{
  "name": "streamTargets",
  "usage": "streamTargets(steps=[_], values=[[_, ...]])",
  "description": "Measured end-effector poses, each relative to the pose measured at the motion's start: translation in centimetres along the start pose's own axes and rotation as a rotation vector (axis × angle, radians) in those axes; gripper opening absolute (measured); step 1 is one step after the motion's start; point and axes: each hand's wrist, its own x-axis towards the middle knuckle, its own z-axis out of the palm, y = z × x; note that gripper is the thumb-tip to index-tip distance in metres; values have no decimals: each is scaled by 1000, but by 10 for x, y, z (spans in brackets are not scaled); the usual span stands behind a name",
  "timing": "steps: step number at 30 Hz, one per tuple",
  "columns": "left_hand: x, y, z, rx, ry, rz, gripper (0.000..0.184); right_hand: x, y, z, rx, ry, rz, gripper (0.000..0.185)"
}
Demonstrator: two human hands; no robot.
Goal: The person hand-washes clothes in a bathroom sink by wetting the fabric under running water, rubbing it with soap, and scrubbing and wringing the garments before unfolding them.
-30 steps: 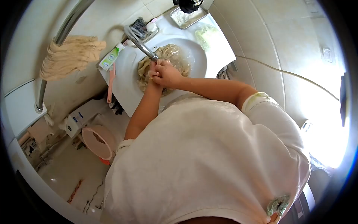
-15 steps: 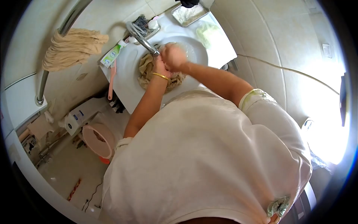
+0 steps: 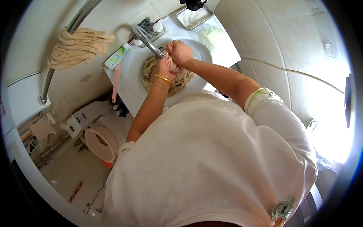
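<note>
Under the faucet [image 3: 149, 43] my two hands are together above the white washbasin [image 3: 201, 56]. My left hand [image 3: 165, 69], with a gold bangle at the wrist, is closed on a bunched pink cloth [image 3: 174, 68]. Curled into a fist, my right hand [image 3: 181, 53] grips the same cloth from the other side. Some of the cloth is hidden by the fingers. Beneath the hands a crumpled beige cloth [image 3: 150, 68] lies in the basin, spreading on both sides of my left wrist.
A pink-handled brush [image 3: 115, 85] and a green-and-white tube [image 3: 117, 56] lie on the left of the counter. At the back right are a metal tray [image 3: 194, 18] and a pale green plastic bag [image 3: 212, 38]. Beige fabric [image 3: 77, 47] hangs on a rail. A pink bucket [image 3: 101, 143] is below.
My right hand was blurred over my left; now it sits slightly up and right of it, and the pink cloth shows between them. The whole view has shifted slightly.
</note>
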Motion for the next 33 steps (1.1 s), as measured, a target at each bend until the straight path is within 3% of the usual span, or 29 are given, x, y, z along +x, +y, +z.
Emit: streamTargets(steps=[1,2,3,4,5,7,9,10,12,14,15,21,24,27,29,31,33], values=[[-7,-3,17,52,186,95,41,-6,-4,1,-9,24,-10,31],[-12,0,20,49,225,99,38,-14,-9,4,-17,48,-22,33],[-1,4,-7,170,35,175,36,-23,-15,4,-23,75,-34,34],[20,6,-56,290,-155,249,35,-41,-22,0,99,52,-223,34],[31,5,-85,410,-343,320,35,-42,-26,-1,0,-38,-207,33],[24,-17,-65,-27,-46,167,34,-43,-32,-2,-200,-217,-172,32],[7,-6,-17,-36,178,9,36,-35,-28,-1,-242,-260,-130,32],[8,2,-31,-151,-748,-206,36,-14,-18,-4,-184,-206,-105,32],[7,4,-29,-79,-344,-88,35,-5,-12,-4,-89,-54,-134,31],[-10,8,7,0,-50,17,48,-11,-15,-2,28,46,-88,31],[-6,10,-2,-37,-13,38,49,-16,-18,0,90,94,-68,31],[8,-4,-34,-137,164,18,49,-64,-27,-3,-192,30,-555,31],[1,-8,-19,-132,267,25,47,-36,-42,-15,-286,-267,-116,31],[5,-4,-28,48,182,76,44,-16,-14,8,13,-149,40,37],[5,-4,-21,3,126,145,44,2,18,24,177,-154,195,44],[6,-4,-28,44,194,143,50,21,59,23,287,-196,297,46],[6,-11,-39,81,256,170,51,21,82,17,236,-94,423,42]])
